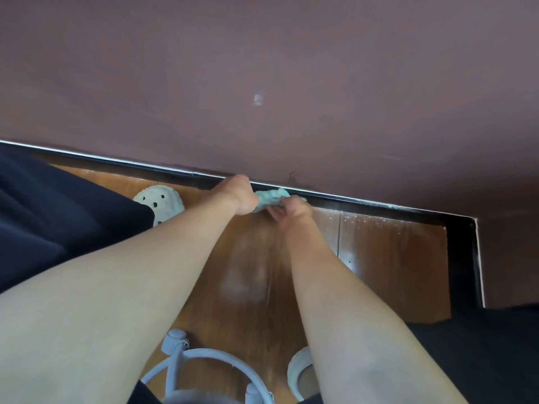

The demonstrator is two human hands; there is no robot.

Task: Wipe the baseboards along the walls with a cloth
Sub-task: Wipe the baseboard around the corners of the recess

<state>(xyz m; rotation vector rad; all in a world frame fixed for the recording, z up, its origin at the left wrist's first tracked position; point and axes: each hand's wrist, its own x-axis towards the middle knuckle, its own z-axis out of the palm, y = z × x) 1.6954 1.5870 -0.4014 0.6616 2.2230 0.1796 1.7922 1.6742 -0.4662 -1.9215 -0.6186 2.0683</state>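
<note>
Head view: mauve wall over wood floor, with a black baseboard slanting across mid-frame. A bunched teal cloth lies against it at centre — left hand curled round one end, right hand pinching the other. It's likely soft, light and floppy — best gripped wadded so it presses flat on the trim.

Head view looks steeply down, close to the wall; baseboard crosses mid-frame.
</note>
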